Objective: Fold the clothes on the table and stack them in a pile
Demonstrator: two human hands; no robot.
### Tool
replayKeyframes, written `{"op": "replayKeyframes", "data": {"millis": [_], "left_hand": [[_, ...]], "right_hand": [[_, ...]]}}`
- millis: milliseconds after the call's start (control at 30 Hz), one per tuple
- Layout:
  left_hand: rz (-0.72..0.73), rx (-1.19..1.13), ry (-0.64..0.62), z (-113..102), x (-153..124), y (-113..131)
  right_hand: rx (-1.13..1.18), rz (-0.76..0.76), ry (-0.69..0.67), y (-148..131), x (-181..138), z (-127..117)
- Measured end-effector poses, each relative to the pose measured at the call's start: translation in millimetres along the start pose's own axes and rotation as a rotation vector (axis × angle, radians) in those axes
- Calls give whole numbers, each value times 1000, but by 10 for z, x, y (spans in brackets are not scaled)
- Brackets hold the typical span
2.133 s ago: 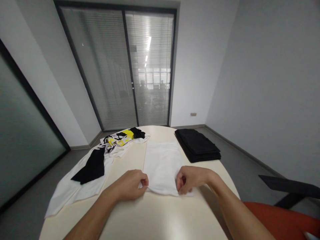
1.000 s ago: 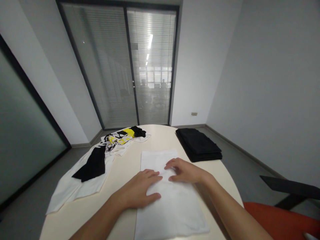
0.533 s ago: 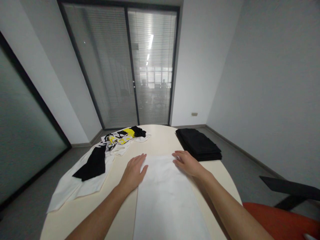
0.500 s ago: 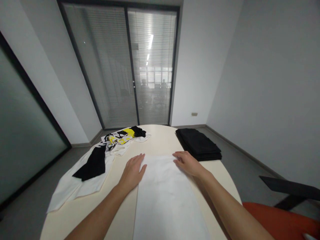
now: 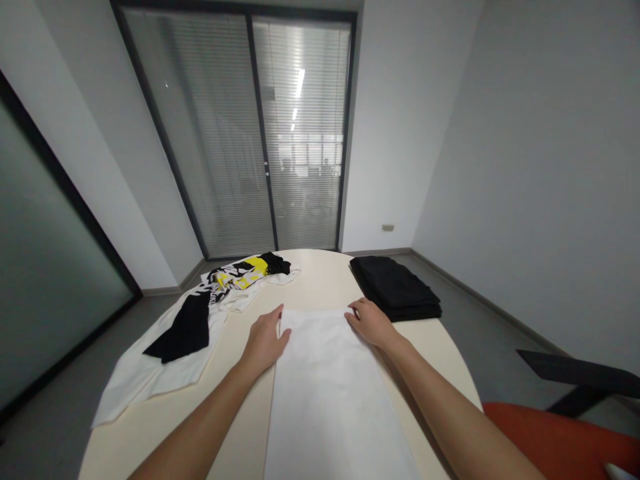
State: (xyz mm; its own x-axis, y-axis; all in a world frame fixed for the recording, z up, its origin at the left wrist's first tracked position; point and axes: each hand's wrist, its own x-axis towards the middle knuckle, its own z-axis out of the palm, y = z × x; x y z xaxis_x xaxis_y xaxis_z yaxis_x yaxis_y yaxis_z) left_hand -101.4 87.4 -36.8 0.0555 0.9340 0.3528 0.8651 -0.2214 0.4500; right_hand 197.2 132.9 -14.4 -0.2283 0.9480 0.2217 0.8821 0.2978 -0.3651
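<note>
Rumpled white, black and yellow garments (image 5: 187, 333) follow the left edge of the table (image 5: 320, 277). A strip of tabletop separates them from the left hand (image 5: 266, 341), at the far left corner of the flat white cloth (image 5: 333, 393), which runs out of view below. The right hand (image 5: 373, 323) is at its far right corner, just beside the folded black stack (image 5: 397, 287) near the right edge. Both hands are slightly parted, thumb from fingers; whether they grip fabric, I cannot tell.
</note>
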Motion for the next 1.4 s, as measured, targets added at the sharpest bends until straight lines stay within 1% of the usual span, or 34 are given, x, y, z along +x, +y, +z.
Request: {"op": "replayKeyframes", "data": {"millis": [167,367,533,633,733,800,867,1000,1100,1167,1300,1333,1400], "left_hand": [[52,100,-6,-50,-4,63],[79,165,-18,-94,-34,113],[147,43,-15,-36,-35,58],[142,-52,-8,9,-19,22],[131,-183,-5,2,8,33],[98,-252,10,-38,28,66],[28,-270,32,-94,42,106],[-108,-290,90,-186,42,168],[-151,-441,133,-220,40,205],[-204,-563,123,-239,49,236],[-375,-746,35,-295,75,292],[-393,-779,14,-313,77,296],[-373,-821,-18,-346,73,288]], "right_hand": [[97,-41,-4,-25,-13,-45],[218,-8,-11,-68,-64,-142],[241,3,8,-89,-68,-153],[259,24,8,-82,-60,-161],[305,46,-4,-58,-58,-171],[352,60,-19,-40,-65,-176],[422,85,-41,-27,-77,-177],[642,118,-87,-18,-96,-179],[752,93,-76,-26,-94,-185],[774,54,-62,-41,-90,-193],[776,8,-51,-85,-90,-206],[779,13,-46,-93,-90,-208],[768,17,-29,-100,-88,-210]]}}
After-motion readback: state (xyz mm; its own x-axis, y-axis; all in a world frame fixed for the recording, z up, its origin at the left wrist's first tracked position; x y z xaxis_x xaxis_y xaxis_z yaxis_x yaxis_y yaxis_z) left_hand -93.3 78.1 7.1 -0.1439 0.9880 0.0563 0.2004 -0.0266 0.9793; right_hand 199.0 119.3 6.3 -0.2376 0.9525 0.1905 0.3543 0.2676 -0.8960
